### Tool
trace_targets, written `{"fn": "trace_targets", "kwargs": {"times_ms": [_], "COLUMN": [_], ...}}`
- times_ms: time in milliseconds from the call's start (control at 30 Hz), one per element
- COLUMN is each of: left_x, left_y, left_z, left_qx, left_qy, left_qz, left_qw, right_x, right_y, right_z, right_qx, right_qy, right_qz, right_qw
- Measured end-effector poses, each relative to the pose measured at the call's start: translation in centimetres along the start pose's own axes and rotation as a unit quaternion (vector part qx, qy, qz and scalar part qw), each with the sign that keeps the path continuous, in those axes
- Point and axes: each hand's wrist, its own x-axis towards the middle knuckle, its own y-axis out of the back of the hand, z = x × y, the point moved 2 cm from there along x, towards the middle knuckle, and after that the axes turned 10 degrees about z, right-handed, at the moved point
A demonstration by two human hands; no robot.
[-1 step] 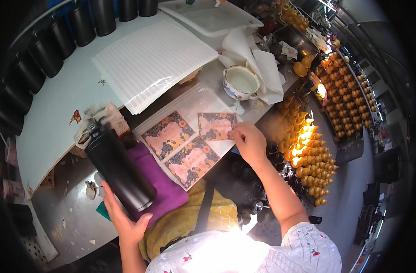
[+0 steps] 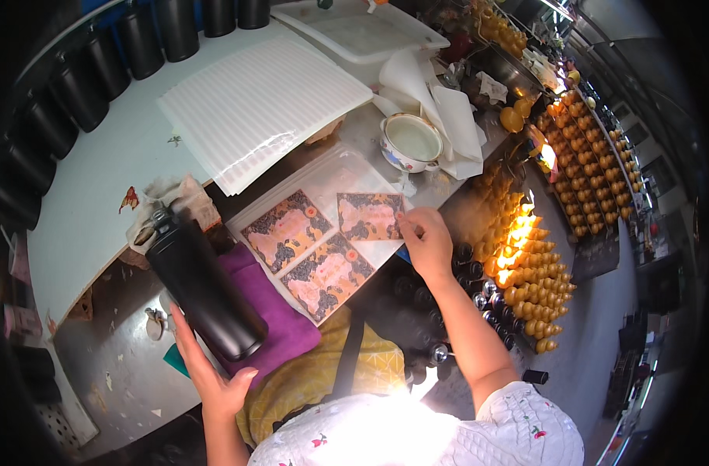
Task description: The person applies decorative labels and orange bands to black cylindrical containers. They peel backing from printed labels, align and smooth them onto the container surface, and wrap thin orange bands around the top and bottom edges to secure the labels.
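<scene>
A matte black bottle (image 2: 203, 287) lies slanted at the left, its narrow end on a small metal fitting by a crumpled cloth. My left hand (image 2: 214, 380) is beside its near end, palm facing the bottle, fingers stretched and thumb apart, not wrapped round it. My right hand (image 2: 428, 245) pinches the right edge of a printed sheet (image 2: 366, 216) with a pink, black and orange pattern. Two more such sheets, one at the left (image 2: 287, 229) and one nearer me (image 2: 327, 276), lie with it in a shallow translucent tray (image 2: 346, 167).
A purple cloth (image 2: 280, 318) lies under the bottle. Behind the tray are a stack of striped white sheets (image 2: 261, 105) and an enamel pot (image 2: 409, 140) of liquid. Black bottles (image 2: 79, 93) line the back left; rows of golden gourd-shaped pieces (image 2: 540, 291) stand at the right.
My right hand has shifted very slightly at the edge of the sheet. My left hand has barely moved.
</scene>
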Motion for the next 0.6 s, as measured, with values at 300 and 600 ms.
{"fn": "trace_targets", "kwargs": {"times_ms": [300,600], "left_x": [6.0,5.5], "left_y": [-2.5,-2.3], "left_z": [-0.1,-0.1], "left_qx": [-0.271,-0.307], "left_qy": [0.171,0.236], "left_qz": [0.061,0.039], "left_qw": [0.945,0.921], "right_x": [-3.7,-2.3], "right_y": [-5.2,-1.4], "right_z": [5.0,4.9], "right_qx": [0.359,0.368], "right_qy": [-0.375,-0.44], "right_qz": [0.11,0.075], "right_qw": [0.848,0.815]}}
